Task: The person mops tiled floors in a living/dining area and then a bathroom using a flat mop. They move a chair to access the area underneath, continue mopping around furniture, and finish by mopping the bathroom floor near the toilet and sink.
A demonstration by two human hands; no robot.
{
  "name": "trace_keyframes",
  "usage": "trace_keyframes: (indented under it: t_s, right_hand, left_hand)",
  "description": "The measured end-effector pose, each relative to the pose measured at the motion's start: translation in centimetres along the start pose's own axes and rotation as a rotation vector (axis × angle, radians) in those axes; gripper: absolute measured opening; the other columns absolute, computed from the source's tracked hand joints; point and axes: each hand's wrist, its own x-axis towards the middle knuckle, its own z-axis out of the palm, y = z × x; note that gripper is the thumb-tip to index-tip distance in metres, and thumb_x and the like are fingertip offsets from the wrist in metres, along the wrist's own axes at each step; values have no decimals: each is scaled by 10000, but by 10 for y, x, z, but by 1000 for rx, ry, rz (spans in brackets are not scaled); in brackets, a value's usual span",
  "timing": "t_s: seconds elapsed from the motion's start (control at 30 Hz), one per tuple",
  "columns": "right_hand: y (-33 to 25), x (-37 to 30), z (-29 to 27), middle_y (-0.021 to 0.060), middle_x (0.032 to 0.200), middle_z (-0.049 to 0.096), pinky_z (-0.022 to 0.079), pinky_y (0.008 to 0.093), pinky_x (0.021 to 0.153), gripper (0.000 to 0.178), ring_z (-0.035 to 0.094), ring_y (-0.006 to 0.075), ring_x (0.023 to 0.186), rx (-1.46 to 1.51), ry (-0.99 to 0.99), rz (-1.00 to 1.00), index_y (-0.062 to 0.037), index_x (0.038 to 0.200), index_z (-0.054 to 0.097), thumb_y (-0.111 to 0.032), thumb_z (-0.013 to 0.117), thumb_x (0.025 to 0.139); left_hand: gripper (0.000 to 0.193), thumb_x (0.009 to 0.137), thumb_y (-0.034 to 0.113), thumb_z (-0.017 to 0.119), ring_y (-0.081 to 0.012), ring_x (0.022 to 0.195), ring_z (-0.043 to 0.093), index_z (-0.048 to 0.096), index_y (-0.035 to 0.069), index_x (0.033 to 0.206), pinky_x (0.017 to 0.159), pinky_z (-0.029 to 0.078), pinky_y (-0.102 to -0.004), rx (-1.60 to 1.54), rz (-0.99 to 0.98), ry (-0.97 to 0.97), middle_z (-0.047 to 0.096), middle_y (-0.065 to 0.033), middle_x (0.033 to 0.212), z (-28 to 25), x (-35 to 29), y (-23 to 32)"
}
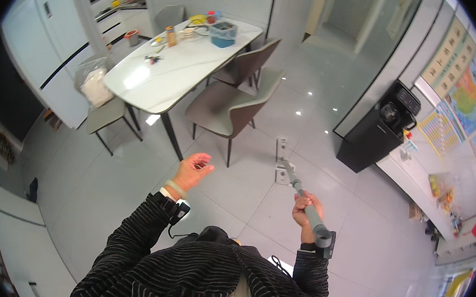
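Observation:
My right hand [308, 208] is wrapped around the upper part of a grey pole [316, 220], just below its rounded end. The pole slants away from me down to a narrow, pale flat head [281, 158] on the tiled floor, so it looks like a flat mop; the head's underside is hidden. My left hand [193, 170] hangs in the air with its fingers half curled and apart, holding nothing. It has a pale bangle on the wrist and is nearest to the dining table's front leg [171, 135].
A white dining table [157, 90] with a blue tub [224, 34] on it stands ahead to the left. Chairs [219, 108] flank it; the left one [106, 114] bears a bag. To the right stand a black drinks machine [372, 137] and a long white shelf [412, 182].

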Motion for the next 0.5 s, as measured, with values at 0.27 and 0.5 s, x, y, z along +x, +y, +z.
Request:
trace_keyframes:
  t_s: [0.27,0.5]
  right_hand:
    - [0,-23,-32,-48,572,439,308,181,405,263,424,45,433,62,19,31,78,1014,430,-137,536,906]
    - [25,-14,-16,-42,592,429,332,215,445,253,411,60,456,190,25,76,40,1045,428,-174,516,941]
  left_hand:
    - [682,726,226,794,-261,1114,530,467,48,1298,909,452,-352,465,123,-66,517,-150,1270,49,126,-15]
    - [734,681,196,792,-350,1231,439,426,60,1302,1027,386,-396,561,278,-61,455,-171,1329,77,243,-25]
